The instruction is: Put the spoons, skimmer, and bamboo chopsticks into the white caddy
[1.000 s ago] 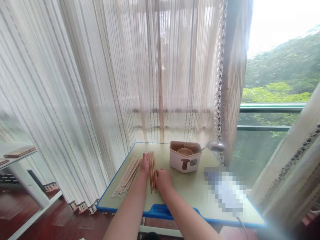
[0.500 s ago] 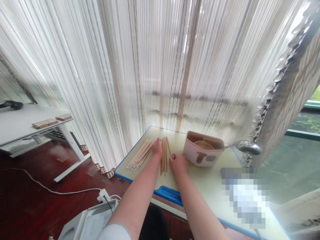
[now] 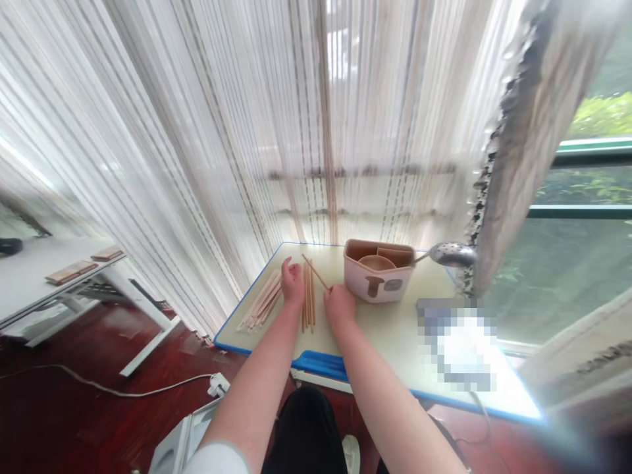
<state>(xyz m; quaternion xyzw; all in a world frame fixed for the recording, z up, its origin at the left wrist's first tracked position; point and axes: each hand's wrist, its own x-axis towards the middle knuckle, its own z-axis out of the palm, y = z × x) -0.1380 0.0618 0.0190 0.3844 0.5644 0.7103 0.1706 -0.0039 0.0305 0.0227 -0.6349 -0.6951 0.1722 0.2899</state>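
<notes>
My right hand (image 3: 340,306) is closed around the near end of a single wooden chopstick (image 3: 315,272), which slants up and away to the left. My left hand (image 3: 293,282) hovers between two groups of sticks, fingers loosely apart and seemingly holding nothing. Just right of it, several brown chopsticks (image 3: 309,306) lie side by side on the cream table (image 3: 382,342). On its left is a loose pile of paler chopsticks (image 3: 261,303). A pink-white utensil holder (image 3: 358,280) with brown inner compartments stands beyond my right hand.
A slotted metal ladle (image 3: 453,254) sticks out of the holder to the right. Farther right, a blurred-out item (image 3: 461,345) lies on the table. The blue pull tray (image 3: 320,364) sits at the front edge. A curtain hangs behind; another white table (image 3: 24,270) stands left.
My left hand has lifted off the sticks and its fingers have loosened. The chopstick in my right hand now tilts more to the left. The view has shifted rightward.
</notes>
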